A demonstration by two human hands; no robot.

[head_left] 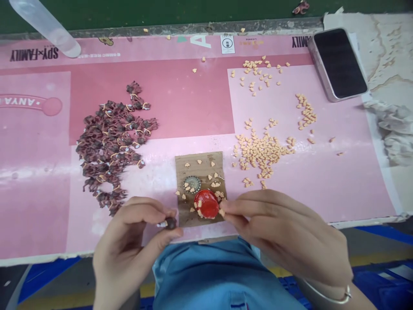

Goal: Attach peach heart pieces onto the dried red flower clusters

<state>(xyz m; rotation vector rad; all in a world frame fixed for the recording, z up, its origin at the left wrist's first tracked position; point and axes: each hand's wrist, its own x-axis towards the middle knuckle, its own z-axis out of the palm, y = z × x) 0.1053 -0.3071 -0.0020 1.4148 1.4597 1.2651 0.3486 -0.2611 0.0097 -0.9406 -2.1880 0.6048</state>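
My left hand [138, 237] is closed around a small dark brown figure piece [170, 222] with a pale bit on one side, pinched between thumb and fingers. Over the right edge of a red bottle cap [209, 206], my right hand [274, 228] pinches a tiny tan piece [221, 212] at its fingertips. The cap sits on a brown cardboard square [183, 217], beside a silver crown cap [192, 184]. Tan pieces are scattered on both caps and on the cardboard. The two held parts are apart from each other.
On the left lies a heap of brown figure pieces [109, 133]. A pile of tan pieces [263, 150] spreads to the right, with smaller groups behind it. A phone [338, 63] rests at the back right, near crumpled tissue [395, 129]. A translucent tube [48, 28] is at back left.
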